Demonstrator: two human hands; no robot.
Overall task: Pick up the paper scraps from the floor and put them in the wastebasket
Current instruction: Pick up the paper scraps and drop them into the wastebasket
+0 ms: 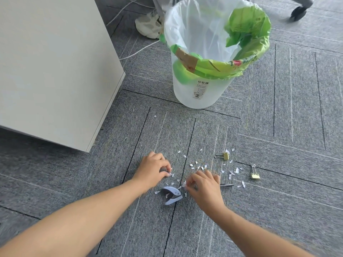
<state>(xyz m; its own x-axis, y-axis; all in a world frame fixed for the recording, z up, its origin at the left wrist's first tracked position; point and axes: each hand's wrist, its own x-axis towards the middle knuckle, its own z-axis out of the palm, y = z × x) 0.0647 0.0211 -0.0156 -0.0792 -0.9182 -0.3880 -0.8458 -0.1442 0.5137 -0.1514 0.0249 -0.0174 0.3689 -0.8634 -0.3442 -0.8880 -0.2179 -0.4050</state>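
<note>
Several small white paper scraps point(201, 167) lie scattered on the grey carpet, spreading right toward the binder clips. My left hand point(153, 169) rests low on the carpet, fingers curled and pinching white scraps at its fingertips. Close to its right, my right hand point(203, 184) also has its fingers bunched on scraps. The translucent white wastebasket point(199, 86), lined with a clear bag and a green bag, stands upright on the floor beyond the scraps.
A blue and black staple remover point(172, 196) lies between my hands. Two gold binder clips point(223, 156) point(254, 173) and a thin dark pin point(227, 185) lie to the right. A white cabinet point(55, 67) stands left. Another person's shoe point(148, 25) and a chair caster point(297, 13) are behind the basket.
</note>
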